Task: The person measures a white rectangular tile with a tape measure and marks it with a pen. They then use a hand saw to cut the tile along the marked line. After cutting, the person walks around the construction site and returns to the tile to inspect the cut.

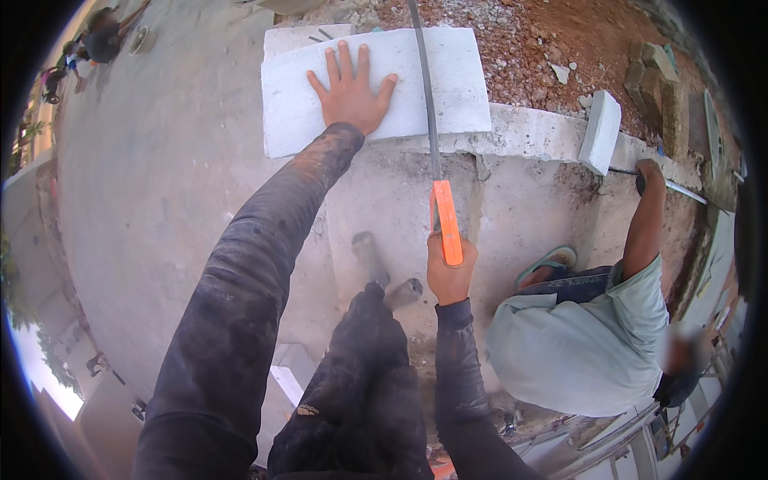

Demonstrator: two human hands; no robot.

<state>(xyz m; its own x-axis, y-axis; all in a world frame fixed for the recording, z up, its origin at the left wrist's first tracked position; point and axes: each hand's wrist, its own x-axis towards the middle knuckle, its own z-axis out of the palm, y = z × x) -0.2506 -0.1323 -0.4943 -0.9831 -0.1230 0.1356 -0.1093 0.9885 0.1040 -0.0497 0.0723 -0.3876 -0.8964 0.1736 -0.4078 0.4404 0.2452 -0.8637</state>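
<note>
A flat white block, with a slightly rough surface, lies across a low concrete ledge. My left hand is spread flat on top of it, fingers apart. In my right hand is the orange handle of a hand saw, gripped with the fingers wrapped round. Its long dark blade runs away from me over the block's right part. Whether the blade has cut into the block cannot be made out.
To the right a co-worker in a pale shirt crouches, one arm reaching to the ledge. A smaller white block stands on the ledge near that hand. Reddish rubble lies beyond. Several people are far left.
</note>
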